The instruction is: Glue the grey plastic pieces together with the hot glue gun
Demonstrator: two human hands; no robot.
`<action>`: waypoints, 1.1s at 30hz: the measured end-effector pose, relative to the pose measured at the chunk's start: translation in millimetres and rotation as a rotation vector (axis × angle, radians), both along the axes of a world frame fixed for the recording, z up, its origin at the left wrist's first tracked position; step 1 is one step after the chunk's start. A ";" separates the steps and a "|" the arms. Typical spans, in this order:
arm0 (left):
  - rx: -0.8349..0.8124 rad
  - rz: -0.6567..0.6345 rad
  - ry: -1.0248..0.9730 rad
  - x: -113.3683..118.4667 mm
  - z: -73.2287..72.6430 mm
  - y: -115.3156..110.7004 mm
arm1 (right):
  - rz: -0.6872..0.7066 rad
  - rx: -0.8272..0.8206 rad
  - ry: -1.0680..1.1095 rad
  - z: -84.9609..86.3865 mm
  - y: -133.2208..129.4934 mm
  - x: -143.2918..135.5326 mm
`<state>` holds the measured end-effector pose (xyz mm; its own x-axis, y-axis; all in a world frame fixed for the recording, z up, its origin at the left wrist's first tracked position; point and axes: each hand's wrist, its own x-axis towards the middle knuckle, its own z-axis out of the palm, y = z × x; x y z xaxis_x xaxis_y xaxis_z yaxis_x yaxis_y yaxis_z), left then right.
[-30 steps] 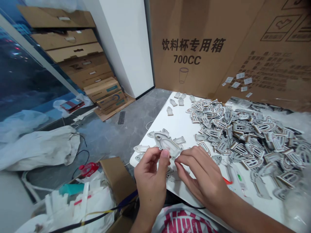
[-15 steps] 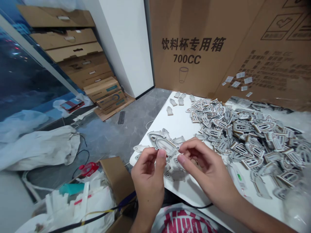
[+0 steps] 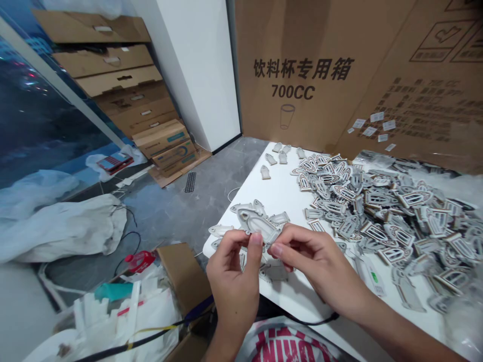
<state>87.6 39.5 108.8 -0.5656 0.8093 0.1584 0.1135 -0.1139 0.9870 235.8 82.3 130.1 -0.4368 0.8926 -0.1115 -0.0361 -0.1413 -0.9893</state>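
A small grey, arch-shaped plastic piece (image 3: 258,226) is held up over the front of the table, its hollow side facing me. My left hand (image 3: 234,279) pinches its lower left edge between thumb and forefinger. At the piece's lower right end, my right hand (image 3: 315,264) has its thumb and fingertips closed together on the edge. Whether anything tiny is between those fingertips is hidden. Beneath and behind my hands lie several similar grey pieces (image 3: 277,272), partly covered by my fingers.
A large heap of arched pieces (image 3: 373,201) spreads over the white table (image 3: 249,188) on the right. A small device with a green display (image 3: 373,277) lies near me. A big cardboard box (image 3: 302,30) stands behind; an open box of scraps (image 3: 184,271) is at lower left.
My right hand has moved left, and its thumb and fingers have closed at the end of the piece. My left hand keeps its hold. The view has shifted slightly.
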 end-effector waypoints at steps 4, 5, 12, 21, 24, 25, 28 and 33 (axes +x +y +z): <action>0.025 -0.024 0.015 -4.3 -4.4 1.5 | 0.021 -0.026 0.042 -3.1 0.7 3.3; 0.025 -0.020 0.012 -4.9 -5.0 1.7 | 0.014 -0.031 0.057 -3.6 0.8 3.9; -0.003 0.005 -0.018 -2.9 -5.0 0.7 | -0.021 -0.148 0.265 2.5 3.7 4.2; -0.014 -0.010 0.007 -3.6 -5.1 0.1 | -0.047 -0.152 0.392 7.2 3.0 5.0; -0.010 0.006 0.016 -5.0 -2.1 1.0 | 0.055 -0.140 0.304 6.4 1.7 9.8; -0.006 0.010 0.024 -6.4 -1.2 1.4 | 0.100 -0.139 0.236 5.5 0.5 12.3; 0.015 0.011 0.056 -12.2 0.6 3.1 | 0.251 -0.110 -0.027 1.0 -5.6 20.8; 0.036 0.006 0.067 -16.9 2.1 3.1 | 0.406 -0.024 -0.323 -8.0 -11.1 28.8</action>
<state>70.7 42.7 111.0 -0.5574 0.7992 0.2249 0.1803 -0.1479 0.9724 264.6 71.2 122.1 -0.6875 0.6536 -0.3164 0.3329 -0.1035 -0.9373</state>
